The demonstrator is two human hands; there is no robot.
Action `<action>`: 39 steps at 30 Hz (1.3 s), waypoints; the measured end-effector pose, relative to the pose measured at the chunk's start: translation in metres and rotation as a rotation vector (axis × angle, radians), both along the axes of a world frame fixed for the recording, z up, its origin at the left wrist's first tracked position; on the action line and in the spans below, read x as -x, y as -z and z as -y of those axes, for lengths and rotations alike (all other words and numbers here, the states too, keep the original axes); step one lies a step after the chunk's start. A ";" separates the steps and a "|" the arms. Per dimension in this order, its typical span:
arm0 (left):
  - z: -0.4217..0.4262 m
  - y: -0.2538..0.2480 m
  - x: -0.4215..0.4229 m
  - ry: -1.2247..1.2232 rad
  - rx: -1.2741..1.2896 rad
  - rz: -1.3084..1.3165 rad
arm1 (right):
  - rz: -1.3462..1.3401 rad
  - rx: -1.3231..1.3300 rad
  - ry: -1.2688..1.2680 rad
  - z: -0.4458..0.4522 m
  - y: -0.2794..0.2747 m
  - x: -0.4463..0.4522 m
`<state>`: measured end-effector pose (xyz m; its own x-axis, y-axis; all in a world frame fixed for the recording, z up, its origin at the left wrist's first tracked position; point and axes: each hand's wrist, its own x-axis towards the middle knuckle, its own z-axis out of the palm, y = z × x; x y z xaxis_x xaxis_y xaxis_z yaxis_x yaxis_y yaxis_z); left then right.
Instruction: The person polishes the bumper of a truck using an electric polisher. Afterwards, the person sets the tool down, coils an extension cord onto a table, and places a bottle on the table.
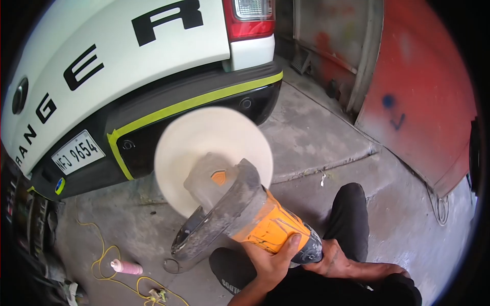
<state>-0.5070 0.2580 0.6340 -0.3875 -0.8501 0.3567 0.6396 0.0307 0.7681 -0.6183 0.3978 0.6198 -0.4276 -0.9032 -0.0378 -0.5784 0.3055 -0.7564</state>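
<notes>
An orange and dark grey polisher (273, 222) is in both my hands, its round white buffing pad (171, 148) turned toward the truck's rear bumper. The pad's edge looks smeared by motion. Around the orange body my left hand (270, 262) is closed, thumb on top. My right hand (331, 257) wraps the black rear end of the tool. Behind the pad lies the glossy black bumper panel (153, 153), edged with yellow-green masking tape (194, 102). Whether the pad touches the panel cannot be made out.
Above the bumper is the white tailgate (117, 35) with black letters; a licence plate (78, 152) sits lower left. A pink bottle (127, 266) lies on the concrete floor beside a yellow cord (97, 260). A red panel (418, 97) stands at the right.
</notes>
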 end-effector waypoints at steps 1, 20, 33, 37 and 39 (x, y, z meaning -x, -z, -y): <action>-0.001 -0.002 0.002 0.002 0.003 0.003 | 0.040 -0.019 0.012 0.000 -0.004 0.001; 0.010 0.005 -0.011 -0.060 -0.030 0.030 | 0.170 0.041 -0.058 0.029 0.026 -0.004; 0.021 0.017 -0.006 0.063 0.175 0.296 | 0.032 0.141 -0.055 0.010 0.069 -0.013; 0.031 0.042 -0.035 -0.084 0.005 0.258 | 0.119 0.157 -0.090 0.043 0.073 -0.022; 0.033 0.011 -0.045 -0.121 -0.116 0.123 | 0.106 0.128 -0.118 0.057 0.075 -0.028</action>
